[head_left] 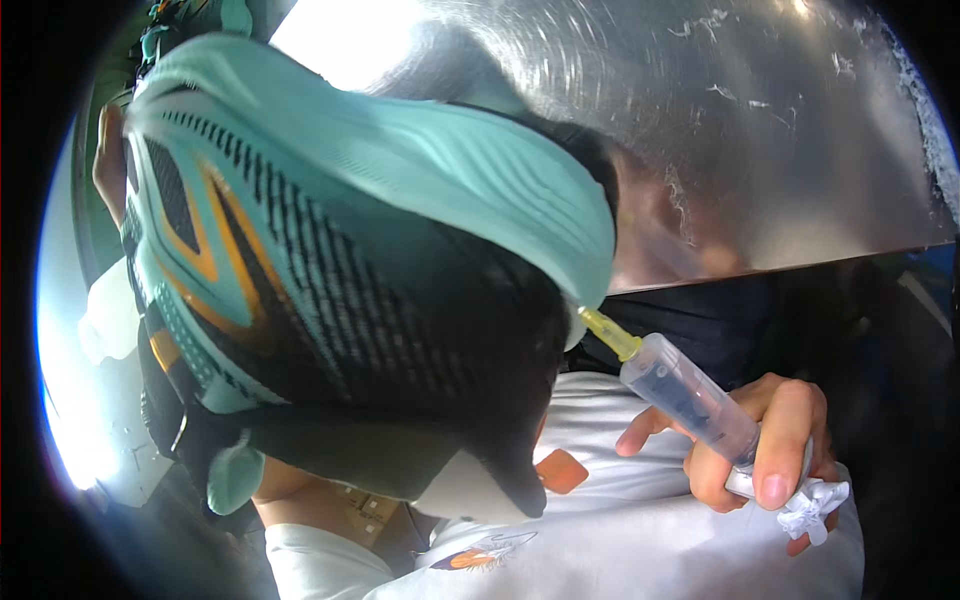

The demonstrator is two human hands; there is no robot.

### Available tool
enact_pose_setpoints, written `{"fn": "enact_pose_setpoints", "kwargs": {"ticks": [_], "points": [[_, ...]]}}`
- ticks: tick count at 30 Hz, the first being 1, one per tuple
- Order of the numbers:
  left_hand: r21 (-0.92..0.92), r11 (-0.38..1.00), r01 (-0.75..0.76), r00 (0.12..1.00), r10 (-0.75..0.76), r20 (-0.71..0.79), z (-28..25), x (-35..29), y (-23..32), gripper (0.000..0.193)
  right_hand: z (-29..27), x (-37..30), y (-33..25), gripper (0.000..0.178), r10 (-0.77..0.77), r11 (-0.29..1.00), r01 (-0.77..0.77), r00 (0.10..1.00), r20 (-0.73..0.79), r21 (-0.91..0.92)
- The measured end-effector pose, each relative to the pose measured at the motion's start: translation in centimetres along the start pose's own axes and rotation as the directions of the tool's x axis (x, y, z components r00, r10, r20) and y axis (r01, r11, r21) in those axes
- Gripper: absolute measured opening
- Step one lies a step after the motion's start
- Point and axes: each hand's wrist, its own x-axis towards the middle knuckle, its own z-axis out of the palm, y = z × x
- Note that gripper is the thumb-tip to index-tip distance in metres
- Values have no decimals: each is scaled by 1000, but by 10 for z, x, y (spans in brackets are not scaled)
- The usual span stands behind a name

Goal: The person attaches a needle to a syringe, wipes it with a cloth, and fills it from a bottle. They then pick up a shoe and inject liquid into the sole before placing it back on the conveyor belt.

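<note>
A teal and black running shoe (400, 270) with orange trim fills the left and middle of the view, its teal sole (440, 150) turned up and away from me. My left hand (108, 165) grips it from behind; only some fingers show past its left end, and the shoe hides the rest. In my right hand (770, 440) is a clear plastic syringe (695, 395) with a clear or greyish liquid inside. Its yellow tip (608, 332) meets the shoe near the sole's lower right edge. Crumpled white material (815, 510) covers the plunger end under my fingers.
Beyond the shoe lies a shiny metal worktop (780, 130) with whitish dried residue on it; its near edge runs just above the syringe. More teal footwear (200, 20) stands at the upper left. A bright light glares at the left rim.
</note>
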Motion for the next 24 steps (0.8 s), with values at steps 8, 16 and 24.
{"fn": "enact_pose_setpoints", "kwargs": {"ticks": [8,16,24], "points": [[-23,988,154,972,-155,-175,9,-49,-12,38,-16,8,-1,59,43,969,-39,999,-10,244],[-87,965,247,896,-262,-358,8,-128,-11,36,-28,24,-12,37,274,918,-252,961,-29,305],[-167,935,314,769,-353,-532,-11,-218,-3,34,-32,28,-2,35,289,934,-282,957,4,221]]}}
